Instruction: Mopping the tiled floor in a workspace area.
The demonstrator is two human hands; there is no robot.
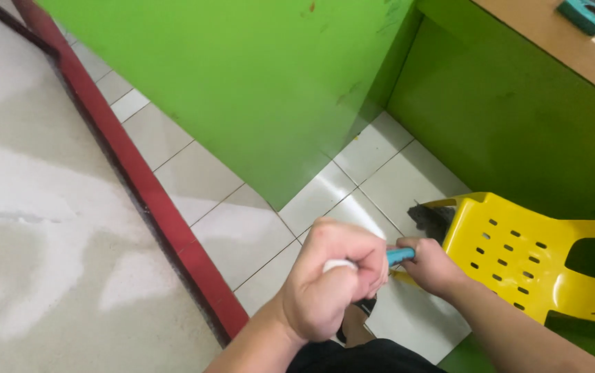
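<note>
Left hand (pixel 328 280) fisted on a white handle end (pixel 339 264). Right hand (pixel 430 266), just beyond it, fingers clenched on the blue handle (pixel 400 256), touching the yellow plastic chair (pixel 518 259). Behind the chair: white tiled floor (pixel 242 228), green panel (pixel 256 83).

I seem to be in a small shop or a plain service room, though I cannot tell which for sure. At twelve o'clock a bright green counter panel (pixel 242 90) stands on the white tiled floor (pixel 256 221), its paint scuffed. At one o'clock a brown worktop (pixel 560 41) carries a small teal tool (pixel 584 14). A yellow plastic chair (pixel 539 262) sits at three o'clock, and a red skirting strip (pixel 139 179) edges the pale wall (pixel 28 207) at nine.
</note>
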